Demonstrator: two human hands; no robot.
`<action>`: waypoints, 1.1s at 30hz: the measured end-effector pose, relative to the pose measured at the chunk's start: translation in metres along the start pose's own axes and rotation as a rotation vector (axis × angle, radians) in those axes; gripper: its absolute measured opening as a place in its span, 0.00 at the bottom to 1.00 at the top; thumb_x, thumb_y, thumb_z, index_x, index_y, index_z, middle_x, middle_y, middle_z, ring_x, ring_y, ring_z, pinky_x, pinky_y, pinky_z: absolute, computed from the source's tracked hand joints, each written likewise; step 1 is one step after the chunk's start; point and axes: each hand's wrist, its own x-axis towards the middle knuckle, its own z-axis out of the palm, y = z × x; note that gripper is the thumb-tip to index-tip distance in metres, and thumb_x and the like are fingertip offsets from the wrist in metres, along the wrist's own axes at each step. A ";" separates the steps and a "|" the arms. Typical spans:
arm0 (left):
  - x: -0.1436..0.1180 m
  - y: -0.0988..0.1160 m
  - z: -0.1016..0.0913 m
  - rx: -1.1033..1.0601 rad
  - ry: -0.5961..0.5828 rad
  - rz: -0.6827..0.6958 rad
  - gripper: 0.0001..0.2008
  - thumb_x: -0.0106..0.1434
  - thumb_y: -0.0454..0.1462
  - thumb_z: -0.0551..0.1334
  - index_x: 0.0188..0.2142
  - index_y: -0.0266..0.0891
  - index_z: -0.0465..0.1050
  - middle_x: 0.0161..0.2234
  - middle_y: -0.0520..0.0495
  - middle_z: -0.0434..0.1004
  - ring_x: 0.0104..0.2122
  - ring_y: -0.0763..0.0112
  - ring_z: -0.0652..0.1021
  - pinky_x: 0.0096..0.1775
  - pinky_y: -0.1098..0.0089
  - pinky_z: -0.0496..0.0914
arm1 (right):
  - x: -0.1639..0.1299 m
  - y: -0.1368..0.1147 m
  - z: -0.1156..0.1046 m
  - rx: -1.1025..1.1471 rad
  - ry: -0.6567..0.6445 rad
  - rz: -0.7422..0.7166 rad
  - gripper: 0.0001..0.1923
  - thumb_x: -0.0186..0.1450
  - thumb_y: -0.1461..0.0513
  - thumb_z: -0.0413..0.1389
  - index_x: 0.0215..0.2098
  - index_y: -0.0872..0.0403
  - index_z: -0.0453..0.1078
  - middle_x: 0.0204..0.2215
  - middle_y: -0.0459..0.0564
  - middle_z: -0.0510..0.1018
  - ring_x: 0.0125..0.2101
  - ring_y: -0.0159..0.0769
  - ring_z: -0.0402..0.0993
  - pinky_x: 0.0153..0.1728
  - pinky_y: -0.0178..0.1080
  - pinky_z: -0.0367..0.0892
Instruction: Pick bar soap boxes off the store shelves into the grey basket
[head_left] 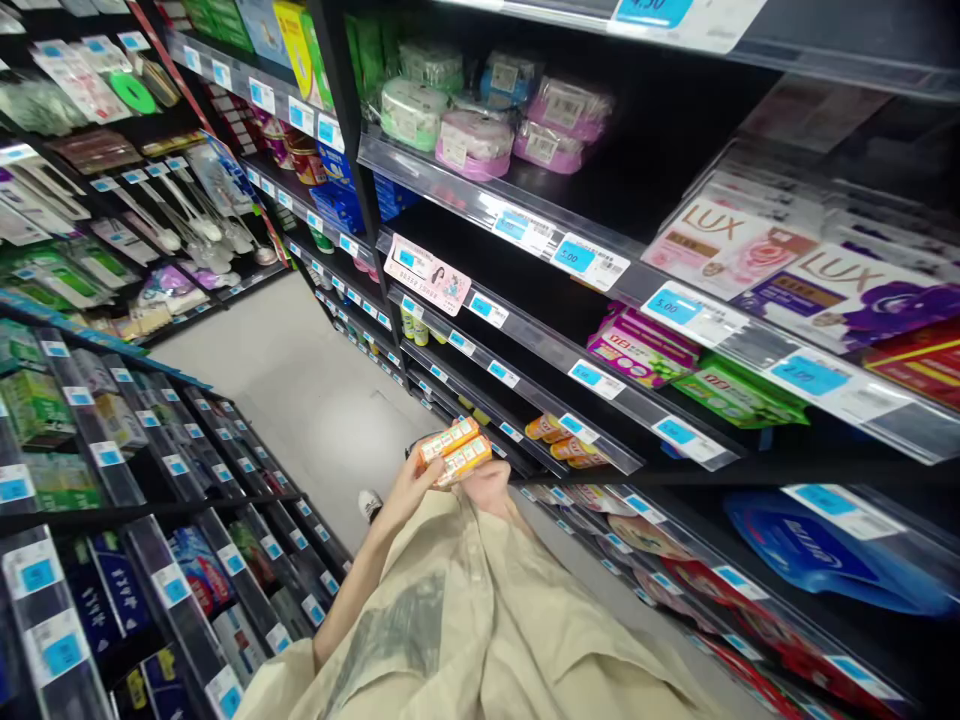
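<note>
Two small orange-and-white packs [461, 462] are side by side in front of my shirt. My left hand [417, 482] grips them from the left, its thumb across the near pack. At their lower right my right hand [487, 482] is closed against the near pack's end, its fingers partly hidden. The print on the packs is too small to read. Similar orange packs [576, 450] lie on a low shelf to the right.
Shelving [525, 220] with blue price tags rises on my right, holding LUX soap boxes [731, 235] and wrapped pink and green packages [472, 140]. Another shelf unit [142, 420] runs along my left. Between them lies a grey floor aisle [292, 370], with hanging utensils [172, 215] at its far end.
</note>
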 end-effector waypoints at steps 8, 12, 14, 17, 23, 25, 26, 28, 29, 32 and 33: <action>-0.011 0.007 0.006 -0.222 0.105 -0.196 0.35 0.61 0.55 0.77 0.61 0.41 0.75 0.56 0.38 0.82 0.44 0.59 0.84 0.39 0.66 0.82 | 0.003 0.005 -0.004 0.020 -0.022 -0.012 0.40 0.41 0.59 0.53 0.54 0.44 0.78 0.56 0.47 0.84 0.62 0.58 0.75 0.62 0.62 0.71; -0.009 0.007 0.001 -0.351 0.113 -0.258 0.30 0.61 0.48 0.78 0.58 0.40 0.76 0.55 0.39 0.83 0.45 0.59 0.85 0.43 0.64 0.84 | 0.004 0.003 -0.002 -0.021 -0.011 0.021 0.41 0.43 0.60 0.55 0.57 0.46 0.77 0.59 0.49 0.83 0.62 0.57 0.75 0.62 0.62 0.72; -0.007 0.002 -0.004 -0.440 0.139 -0.308 0.26 0.63 0.44 0.76 0.57 0.39 0.76 0.53 0.39 0.84 0.45 0.58 0.86 0.45 0.61 0.84 | 0.006 0.003 -0.002 -0.032 -0.037 0.041 0.41 0.46 0.61 0.58 0.60 0.47 0.76 0.60 0.51 0.82 0.62 0.57 0.76 0.62 0.63 0.72; -0.004 -0.009 -0.011 -0.590 0.179 -0.408 0.22 0.66 0.39 0.73 0.56 0.37 0.74 0.49 0.38 0.86 0.44 0.56 0.87 0.48 0.55 0.84 | 0.010 0.008 -0.009 -0.088 -0.044 0.056 0.38 0.53 0.58 0.65 0.63 0.44 0.73 0.63 0.51 0.80 0.62 0.54 0.76 0.61 0.60 0.74; -0.011 -0.028 -0.008 -0.681 0.237 -0.374 0.25 0.63 0.38 0.74 0.58 0.38 0.73 0.54 0.34 0.84 0.51 0.48 0.85 0.55 0.48 0.81 | 0.009 0.017 -0.027 -0.195 0.040 0.102 0.35 0.61 0.51 0.74 0.64 0.46 0.72 0.58 0.51 0.83 0.53 0.45 0.83 0.50 0.47 0.82; -0.016 -0.032 -0.003 -0.628 0.270 -0.284 0.28 0.59 0.39 0.77 0.56 0.41 0.74 0.57 0.36 0.82 0.53 0.48 0.84 0.54 0.49 0.81 | 0.007 0.018 -0.027 -0.250 0.072 0.076 0.33 0.60 0.53 0.75 0.61 0.47 0.73 0.55 0.50 0.85 0.51 0.42 0.84 0.47 0.43 0.82; -0.018 -0.033 -0.002 -0.589 0.291 -0.246 0.29 0.56 0.40 0.78 0.55 0.42 0.75 0.58 0.38 0.82 0.53 0.49 0.83 0.54 0.50 0.81 | 0.006 0.018 -0.026 -0.276 0.079 0.059 0.33 0.58 0.56 0.77 0.59 0.48 0.74 0.54 0.50 0.85 0.50 0.42 0.84 0.47 0.41 0.82; -0.022 -0.034 -0.002 -0.500 0.333 -0.195 0.31 0.51 0.41 0.81 0.53 0.42 0.75 0.56 0.40 0.82 0.51 0.53 0.84 0.53 0.53 0.81 | 0.003 0.018 -0.022 -0.310 0.084 0.043 0.34 0.52 0.62 0.79 0.54 0.49 0.75 0.50 0.50 0.86 0.49 0.43 0.84 0.45 0.40 0.82; -0.022 -0.033 -0.002 -0.456 0.341 -0.175 0.32 0.49 0.41 0.81 0.52 0.43 0.75 0.55 0.41 0.82 0.51 0.54 0.83 0.53 0.55 0.80 | 0.002 0.018 -0.020 -0.320 0.086 0.045 0.35 0.49 0.64 0.79 0.53 0.50 0.75 0.48 0.50 0.87 0.48 0.44 0.85 0.44 0.41 0.82; -0.020 -0.027 -0.005 -0.323 0.296 -0.141 0.40 0.43 0.38 0.83 0.56 0.44 0.75 0.56 0.42 0.82 0.53 0.54 0.82 0.53 0.60 0.79 | -0.005 0.014 -0.013 -0.361 0.124 0.043 0.36 0.47 0.66 0.79 0.52 0.51 0.74 0.44 0.48 0.87 0.43 0.44 0.85 0.40 0.40 0.81; -0.017 -0.024 -0.006 -0.282 0.255 -0.142 0.44 0.41 0.36 0.83 0.59 0.45 0.75 0.57 0.42 0.81 0.54 0.53 0.82 0.53 0.61 0.78 | -0.008 0.012 -0.012 -0.389 0.143 0.033 0.36 0.47 0.65 0.79 0.52 0.51 0.74 0.43 0.48 0.87 0.42 0.43 0.85 0.41 0.39 0.81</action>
